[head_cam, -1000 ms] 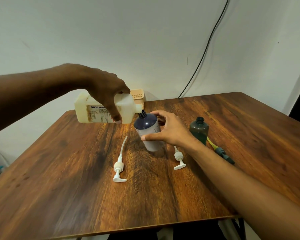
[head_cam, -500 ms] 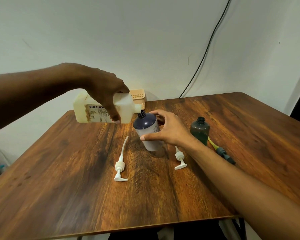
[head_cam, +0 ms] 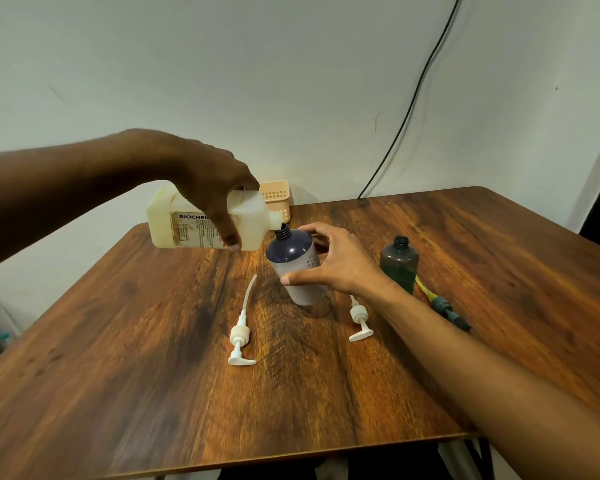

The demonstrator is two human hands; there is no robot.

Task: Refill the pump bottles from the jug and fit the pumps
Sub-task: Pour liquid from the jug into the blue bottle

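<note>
Left grip (head_cam: 215,181) clasps the tipped jug (head_cam: 172,220) mid-body, probably heavy; right grip (head_cam: 333,263) curls round the slick-looking bottle (head_cam: 288,254), mid-table (head_cam: 153,375).

Head-worn camera looks down, close, across the table (head_cam: 153,375).

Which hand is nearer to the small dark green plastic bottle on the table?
Right. The right hand grips the dark blue plastic bottle beside the small dark green plastic bottle; the left hand holds the cream plastic jug, farther off.
</note>
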